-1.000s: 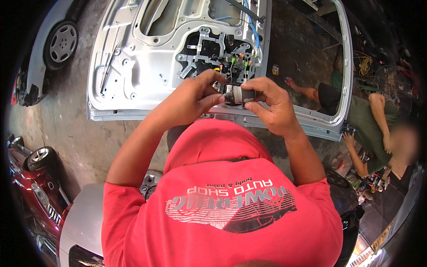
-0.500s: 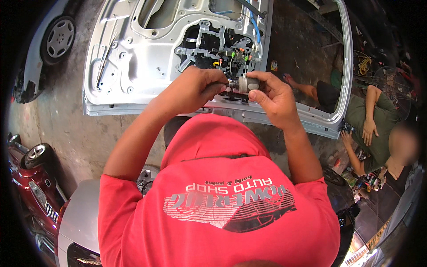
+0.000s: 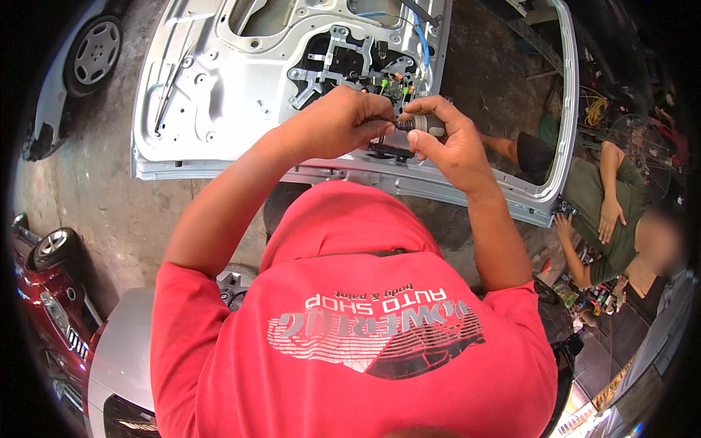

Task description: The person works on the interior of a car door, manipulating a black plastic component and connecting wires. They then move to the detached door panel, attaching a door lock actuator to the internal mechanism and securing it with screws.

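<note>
Between my two hands, above the silver car door [image 3: 244, 98], is a small cylindrical part [image 3: 418, 126] with a pale collar and a dark, narrower end. My left hand [image 3: 350, 120] pinches near the dark end; its fingertips partly hide it. Thumb and fingers of my right hand [image 3: 451, 142] curl around the pale end. Just below the part, a black piece [image 3: 391, 152] sits by the door's near edge. Beyond my hands, the door's cutout shows a metal bracket [image 3: 332, 58], green clips [image 3: 384, 85] and a blue cable [image 3: 421, 44].
A person in a dark green shirt [image 3: 602, 197] is at the right, one hand by the door's corner. The window frame [image 3: 573, 95] extends on that side. Cars stand at the left: a grey-blue one [image 3: 51, 102] and a red one [image 3: 55, 292]. Yellow cord [image 3: 595, 109] lies far right.
Both hands and the cylindrical part have shifted a little right and away from me. More of the black piece beneath them shows now.
</note>
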A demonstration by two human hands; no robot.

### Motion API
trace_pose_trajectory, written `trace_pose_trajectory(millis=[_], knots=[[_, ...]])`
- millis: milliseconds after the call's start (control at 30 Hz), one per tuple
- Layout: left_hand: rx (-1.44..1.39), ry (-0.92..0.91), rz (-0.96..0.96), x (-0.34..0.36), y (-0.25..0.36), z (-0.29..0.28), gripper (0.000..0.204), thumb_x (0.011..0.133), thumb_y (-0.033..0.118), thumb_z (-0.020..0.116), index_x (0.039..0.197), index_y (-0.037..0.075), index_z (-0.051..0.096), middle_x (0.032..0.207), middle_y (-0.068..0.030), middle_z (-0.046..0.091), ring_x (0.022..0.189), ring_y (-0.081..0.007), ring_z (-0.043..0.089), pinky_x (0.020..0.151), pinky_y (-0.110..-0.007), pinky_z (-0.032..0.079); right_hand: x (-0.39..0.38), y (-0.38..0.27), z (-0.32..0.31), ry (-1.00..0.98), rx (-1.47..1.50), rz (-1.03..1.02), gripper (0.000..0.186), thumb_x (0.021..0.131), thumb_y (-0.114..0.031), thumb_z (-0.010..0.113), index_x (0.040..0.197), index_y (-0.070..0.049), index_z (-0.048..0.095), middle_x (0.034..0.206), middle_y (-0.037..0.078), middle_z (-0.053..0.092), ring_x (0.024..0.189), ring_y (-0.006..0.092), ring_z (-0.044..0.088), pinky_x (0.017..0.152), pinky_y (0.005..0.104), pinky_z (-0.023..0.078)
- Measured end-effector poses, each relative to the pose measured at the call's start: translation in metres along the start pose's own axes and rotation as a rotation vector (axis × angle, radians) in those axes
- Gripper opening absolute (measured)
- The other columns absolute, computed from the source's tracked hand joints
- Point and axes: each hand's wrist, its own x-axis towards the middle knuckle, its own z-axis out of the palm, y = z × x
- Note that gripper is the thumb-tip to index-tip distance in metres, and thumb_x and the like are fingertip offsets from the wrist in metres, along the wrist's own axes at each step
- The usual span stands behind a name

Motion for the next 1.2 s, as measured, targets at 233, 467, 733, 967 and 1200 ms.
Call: trace_pose_trajectory(millis=[233, 467, 733, 967, 1200], knots=[[-0.022, -0.007, -0.012, -0.008, -0.005, 0.012, 0.017, 0.107, 0.017, 0.07, 0.113, 0.002, 0.072, 0.083, -0.0056, 0.073, 0.07, -0.0134, 0.067, 0.067, -0.032, 0.057, 0.003, 0.004, 0.009, 0.075, -0.277, -0.093, 0.016, 0.087, -0.006, 0.079, 0.102, -0.002, 0.076, 0.096, 0.002, 0.074, 0.087, 0.0096, 0.065, 0.08, 0.0272, 0.053], [-0.157, -0.028, -0.065, -0.016, -0.009, 0.015, 0.021, 0.108, 0.014, 0.067, 0.122, -0.001, 0.069, 0.091, -0.005, 0.073, 0.073, -0.0097, 0.064, 0.069, -0.03, 0.055, 0.005, 0.0, 0.015, 0.131, -0.361, -0.175, 0.019, 0.08, -0.008, 0.08, 0.098, -0.003, 0.077, 0.092, 0.009, 0.073, 0.086, 0.0212, 0.071, 0.08, 0.0336, 0.055], [-0.277, -0.054, -0.124, -0.016, -0.008, 0.018, 0.02, 0.11, 0.013, 0.065, 0.122, -0.002, 0.068, 0.093, -0.0036, 0.07, 0.075, -0.0089, 0.063, 0.07, -0.027, 0.053, 0.008, 0.002, 0.011, 0.094, -0.441, -0.346, 0.02, 0.078, -0.006, 0.081, 0.097, -0.002, 0.077, 0.095, 0.01, 0.074, 0.089, 0.0232, 0.073, 0.083, 0.0349, 0.057], [-0.183, -0.015, -0.002, -0.006, -0.005, 0.014, 0.017, 0.11, 0.015, 0.065, 0.116, 0.0, 0.068, 0.086, -0.0035, 0.069, 0.074, -0.0106, 0.065, 0.068, -0.029, 0.053, 0.008, 0.002, 0.009, 0.155, -0.41, -0.311, 0.019, 0.078, -0.006, 0.081, 0.096, -0.002, 0.076, 0.091, 0.01, 0.071, 0.082, 0.0221, 0.069, 0.077, 0.0349, 0.055], [-0.174, -0.03, 0.017, 0.0, 0.002, 0.011, 0.013, 0.108, 0.012, 0.065, 0.113, 0.0, 0.068, 0.084, -0.0064, 0.071, 0.071, -0.0136, 0.069, 0.067, -0.032, 0.055, 0.004, 0.006, 0.007, 0.203, -0.414, -0.334, 0.019, 0.08, -0.007, 0.081, 0.099, -0.003, 0.076, 0.09, 0.009, 0.07, 0.08, 0.0205, 0.067, 0.074, 0.0333, 0.053]])
